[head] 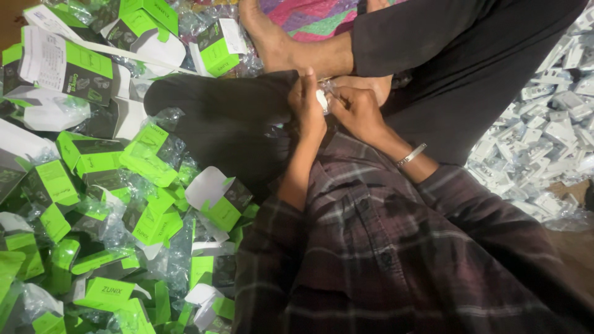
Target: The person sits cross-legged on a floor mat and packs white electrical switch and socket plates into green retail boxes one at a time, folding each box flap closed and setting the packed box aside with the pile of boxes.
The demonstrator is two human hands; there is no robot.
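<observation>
Plaid sleeves lead to the left hand (305,105) and right hand (354,110); fingers pinched together on a small white part (322,101), probably being bagged. Green boxes (93,204) lie left of them.

Floor (572,247) brown, dim light; patterned pink-green cloth (309,18) at top.
</observation>
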